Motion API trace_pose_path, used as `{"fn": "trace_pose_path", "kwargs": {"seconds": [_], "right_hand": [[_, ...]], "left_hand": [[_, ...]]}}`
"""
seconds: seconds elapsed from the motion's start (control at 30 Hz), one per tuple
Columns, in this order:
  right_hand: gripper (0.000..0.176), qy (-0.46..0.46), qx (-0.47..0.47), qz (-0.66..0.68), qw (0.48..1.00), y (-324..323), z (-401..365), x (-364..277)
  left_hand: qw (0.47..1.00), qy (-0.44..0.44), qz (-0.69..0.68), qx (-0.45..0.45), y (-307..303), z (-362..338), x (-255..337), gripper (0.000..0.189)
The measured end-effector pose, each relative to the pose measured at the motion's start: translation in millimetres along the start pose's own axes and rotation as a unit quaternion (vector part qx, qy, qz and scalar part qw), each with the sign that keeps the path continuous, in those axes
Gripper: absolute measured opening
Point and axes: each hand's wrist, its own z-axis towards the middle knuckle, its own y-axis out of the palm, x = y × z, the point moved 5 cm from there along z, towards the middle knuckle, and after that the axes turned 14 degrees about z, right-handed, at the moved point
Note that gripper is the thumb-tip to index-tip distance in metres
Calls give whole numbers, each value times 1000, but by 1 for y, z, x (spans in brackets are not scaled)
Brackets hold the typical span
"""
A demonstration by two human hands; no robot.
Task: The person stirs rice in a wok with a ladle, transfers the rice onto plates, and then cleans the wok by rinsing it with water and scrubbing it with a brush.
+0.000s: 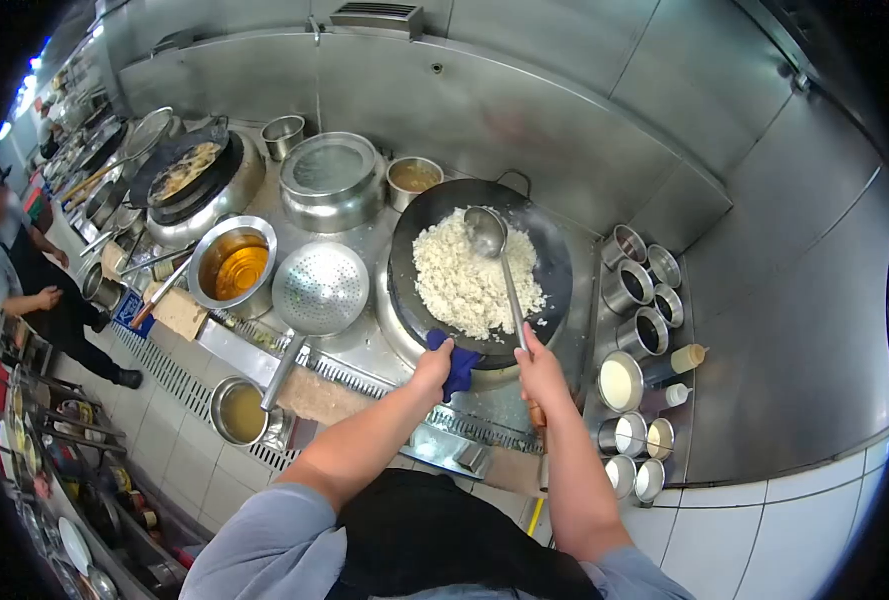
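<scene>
A black wok [555, 270] sits on the burner in front of me, with a heap of white rice [465, 285] in it. My left hand [432, 368] is closed round a folded blue cloth [460, 368] at the wok's near rim. My right hand [542, 372] grips the long handle of a metal ladle [486, 232]. The ladle's bowl rests on the rice toward the far side of the wok. What the cloth covers at the rim is hidden.
Left of the wok are a perforated skimmer [321, 288], a pot of amber oil [205, 262] and a lidded pot [310, 205]. Seasoning containers [621, 382] line the right side. Another person [40, 270] stands at far left, near a second wok [143, 185].
</scene>
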Motion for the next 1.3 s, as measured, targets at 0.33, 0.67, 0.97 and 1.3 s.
{"fn": "trace_pose_path", "kwargs": {"seconds": [0.33,0.67,0.97,1.3], "right_hand": [[52,17,-29,50,998,-16,3,-12],[61,11,-30,-75,997,-6,-31,18],[60,-51,90,-20,994,-27,39,6],[62,-94,74,-420,900,-54,-97,34]], "left_hand": [[1000,6,-4,-10,-3,-9,4,32],[998,-7,31,50,-7,-7,7,33],[1000,16,6,26,-6,0,0,33],[999,10,-8,41,-13,-1,-9,36]]}}
